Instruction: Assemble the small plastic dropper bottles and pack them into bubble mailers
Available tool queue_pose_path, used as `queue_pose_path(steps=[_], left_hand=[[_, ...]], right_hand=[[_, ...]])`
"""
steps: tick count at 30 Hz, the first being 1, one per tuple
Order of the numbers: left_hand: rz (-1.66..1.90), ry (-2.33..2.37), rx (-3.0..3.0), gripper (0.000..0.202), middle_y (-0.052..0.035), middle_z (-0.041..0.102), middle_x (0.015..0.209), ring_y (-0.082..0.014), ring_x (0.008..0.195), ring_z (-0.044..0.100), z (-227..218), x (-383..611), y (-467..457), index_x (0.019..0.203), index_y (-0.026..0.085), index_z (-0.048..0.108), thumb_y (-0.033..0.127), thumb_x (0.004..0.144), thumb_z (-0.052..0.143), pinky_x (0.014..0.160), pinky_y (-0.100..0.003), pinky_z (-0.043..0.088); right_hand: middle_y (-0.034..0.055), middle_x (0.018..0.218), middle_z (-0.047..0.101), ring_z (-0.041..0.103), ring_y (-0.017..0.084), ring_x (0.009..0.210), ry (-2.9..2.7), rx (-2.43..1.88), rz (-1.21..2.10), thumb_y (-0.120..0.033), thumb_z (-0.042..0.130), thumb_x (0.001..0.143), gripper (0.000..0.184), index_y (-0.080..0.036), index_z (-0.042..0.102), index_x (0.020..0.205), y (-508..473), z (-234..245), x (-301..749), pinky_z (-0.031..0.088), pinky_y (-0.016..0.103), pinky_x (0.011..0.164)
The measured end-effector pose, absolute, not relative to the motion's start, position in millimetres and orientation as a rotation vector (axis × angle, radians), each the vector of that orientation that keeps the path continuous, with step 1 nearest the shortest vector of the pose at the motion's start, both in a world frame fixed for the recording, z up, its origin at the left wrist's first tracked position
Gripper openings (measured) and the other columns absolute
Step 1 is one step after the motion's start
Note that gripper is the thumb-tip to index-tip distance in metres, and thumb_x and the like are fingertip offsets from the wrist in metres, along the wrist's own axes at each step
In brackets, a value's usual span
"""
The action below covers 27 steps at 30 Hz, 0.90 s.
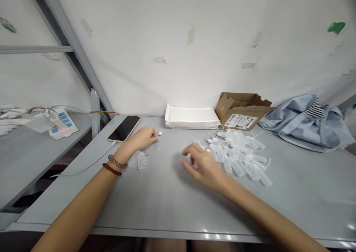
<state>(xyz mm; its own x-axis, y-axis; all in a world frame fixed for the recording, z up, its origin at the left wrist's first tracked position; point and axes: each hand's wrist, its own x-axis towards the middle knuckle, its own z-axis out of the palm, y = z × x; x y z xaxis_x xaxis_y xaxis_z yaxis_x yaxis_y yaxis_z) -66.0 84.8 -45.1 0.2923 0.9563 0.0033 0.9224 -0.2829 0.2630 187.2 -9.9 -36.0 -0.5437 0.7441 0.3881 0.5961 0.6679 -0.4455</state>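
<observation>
Bright, even, whitish light falls from above, leaving a faint diagonal shadow on the wall (133,29) and a soft one beneath the right hand (201,165), which is slightly blurred. Small glare spots dot the near edge of the bench (167,207). The wide lens stretches the soft margins; the upper right corner darkens.

We can read no words, brands or numbers here. On the brown cardboard box (244,110) we see a white label (240,121) with dark print and a small boxed mark at its upper left, all too small for us to make out.
</observation>
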Motion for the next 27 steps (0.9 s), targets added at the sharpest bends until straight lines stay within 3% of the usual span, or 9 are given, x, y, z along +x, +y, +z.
queue_pose_path(steps=[3,6,9,15,27], left_hand=[[0.232,1.755,2.338,0.024,-0.0090,0.070,0.075,-0.0213,0.070,0.063,-47.1,-65.7,86.4,0.074,0.015,0.068,0.034,0.077,0.054,0.059,-0.027,0.041],[0.216,1.765,2.322,0.023,-0.0092,0.070,0.076,-0.0211,0.071,0.063,-47.7,-65.4,87.6,0.076,0.014,0.068,0.034,0.078,0.056,0.061,-0.027,0.043],[0.172,1.773,2.294,0.022,-0.0078,0.068,0.080,-0.0185,0.074,0.062,-47.6,-65.7,89.0,0.082,0.013,0.066,0.033,0.083,0.057,0.066,-0.029,0.047],[0.062,1.800,2.210,0.027,-0.0076,0.061,0.108,-0.0192,0.090,0.062,-45.7,-67.5,91.2,0.111,0.014,0.057,0.031,0.090,0.054,0.077,-0.039,0.053],[0.024,1.838,2.185,0.030,-0.0089,0.058,0.116,-0.0213,0.097,0.060,-41.6,-61.6,86.7,0.116,0.016,0.055,0.030,0.090,0.054,0.081,-0.041,0.052]], right_hand=[[0.0122,0.111,0.057,0.060,0.018,0.086,-2.477,-0.820,0.543,-0.023,0.059,0.083,0.028,-0.014,0.051,0.108,-13.5,-35.3,146.6,0.050,0.031,0.075],[0.0146,0.116,0.055,0.053,0.024,0.109,-2.508,-0.720,0.646,-0.027,0.065,0.080,0.039,-0.013,0.050,0.113,-5.2,-41.0,110.7,0.047,0.037,0.089],[0.0150,0.114,0.056,0.051,0.027,0.111,-2.448,-0.794,0.733,-0.032,0.072,0.073,0.051,-0.013,0.049,0.114,7.3,-50.5,85.8,0.047,0.041,0.087],[0.0107,0.108,0.058,0.050,0.028,0.100,-2.405,-0.915,0.752,-0.036,0.079,0.062,0.059,-0.014,0.050,0.108,17.2,-61.3,71.9,0.046,0.041,0.081],[0.0083,0.109,0.056,0.046,0.026,0.104,-2.353,-0.881,0.799,-0.030,0.076,0.067,0.051,-0.018,0.048,0.108,17.0,-72.6,72.7,0.043,0.043,0.087]])
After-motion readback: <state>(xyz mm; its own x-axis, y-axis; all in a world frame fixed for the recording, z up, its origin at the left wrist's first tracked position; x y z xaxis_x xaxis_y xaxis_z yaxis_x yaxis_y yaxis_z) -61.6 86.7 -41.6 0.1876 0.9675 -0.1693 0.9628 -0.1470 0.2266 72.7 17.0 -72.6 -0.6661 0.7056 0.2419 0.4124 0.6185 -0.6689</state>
